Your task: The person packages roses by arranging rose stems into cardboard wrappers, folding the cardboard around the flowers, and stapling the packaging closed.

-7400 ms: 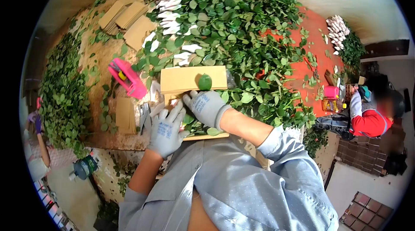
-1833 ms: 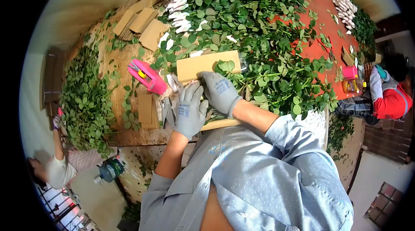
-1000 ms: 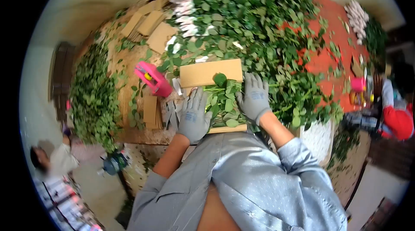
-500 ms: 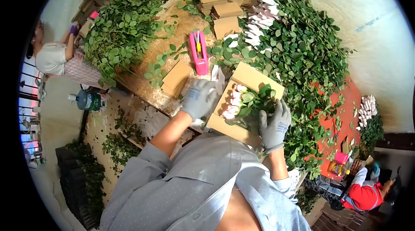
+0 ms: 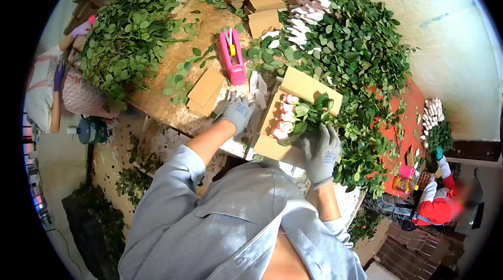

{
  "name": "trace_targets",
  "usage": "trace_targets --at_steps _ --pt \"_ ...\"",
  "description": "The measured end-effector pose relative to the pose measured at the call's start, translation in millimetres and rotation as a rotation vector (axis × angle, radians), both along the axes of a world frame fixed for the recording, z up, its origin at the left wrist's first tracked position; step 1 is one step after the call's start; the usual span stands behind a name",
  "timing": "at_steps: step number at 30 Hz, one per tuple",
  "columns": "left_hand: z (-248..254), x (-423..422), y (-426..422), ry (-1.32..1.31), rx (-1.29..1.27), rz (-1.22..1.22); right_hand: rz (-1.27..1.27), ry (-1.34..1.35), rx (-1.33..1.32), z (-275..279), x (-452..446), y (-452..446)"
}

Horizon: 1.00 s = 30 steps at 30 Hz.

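Observation:
Pink-and-white roses [image 5: 285,117] lie in a row on an open cardboard wrap [image 5: 301,89], their leafy stems [image 5: 319,112] pointing right. My right hand [image 5: 322,157], in a grey glove, rests at the near right edge of the wrap beside the leaves, fingers stretched and thumb apart. My left hand [image 5: 237,113], also gloved, reaches down to the table left of the wrap, its fingers slightly apart. Its fingertips are near small pale pieces that I cannot make out. White paper strips [image 5: 258,89] lie just beyond it. A pink tape dispenser [image 5: 232,57] stands farther back.
Cardboard pieces [image 5: 205,91] lie left, with stacked cardboard [image 5: 262,2] at the back. Leafy stems [image 5: 131,44] cover the far left; white-wrapped rose bunches [image 5: 309,13] are heaped at right. Co-workers are at the left [image 5: 47,86] and right [image 5: 437,204].
My left hand has lowered to the table beside the paper strips. My right hand has shifted slightly down and left along the wrap. The whole view has shifted; the left co-worker's arms have moved apart.

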State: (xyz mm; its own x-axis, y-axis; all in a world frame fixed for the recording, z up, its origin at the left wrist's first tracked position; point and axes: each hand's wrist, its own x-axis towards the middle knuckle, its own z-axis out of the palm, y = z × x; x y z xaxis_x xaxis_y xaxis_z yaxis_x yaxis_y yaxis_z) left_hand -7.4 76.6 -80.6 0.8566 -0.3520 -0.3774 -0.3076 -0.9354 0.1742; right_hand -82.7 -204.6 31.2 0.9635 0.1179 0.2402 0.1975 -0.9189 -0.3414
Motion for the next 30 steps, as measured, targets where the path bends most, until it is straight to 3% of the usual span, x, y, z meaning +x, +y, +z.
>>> trace_targets --at_steps 2,5,7,8,10,11,15,18,23,30 --pt "-18.8 4.1 -3.6 -0.097 0.061 -0.031 -0.015 0.003 -0.015 -1.3 -6.2 3.5" --pt "-28.0 5.4 2.0 0.001 -0.088 0.079 -0.038 0.009 0.018 -3.5 -14.4 4.4" --pt "-20.1 5.2 5.4 -0.088 -0.307 0.303 -0.049 0.002 0.019 -2.6 -18.6 -0.8" --pt "-17.8 10.8 3.9 -0.094 -0.309 0.299 -0.056 0.0 0.022 -2.1 -20.3 -3.2" --pt "-13.5 23.1 1.6 -0.161 -0.592 0.566 -0.066 -0.001 0.03 -3.4 -21.4 -7.5" --pt "-13.6 32.4 -2.6 -0.292 -0.623 0.535 -0.062 0.004 0.031 -3.4 -21.1 -9.6" --pt "-17.2 76.3 -25.1 -0.183 -0.507 0.685 -0.039 0.014 0.033 1.3 -15.2 -17.4" --pt "-24.3 79.9 -46.4 -0.277 -0.453 0.788 -0.031 0.016 0.063 5.2 -12.3 -24.7" --pt "-78.4 80.6 -57.0 -0.222 -0.341 0.789 -0.031 0.017 0.113 -1.6 -9.4 -46.2" --pt "-90.5 75.8 -55.2 -0.273 -0.234 0.691 0.019 -0.003 0.137 -3.0 1.7 -58.9"
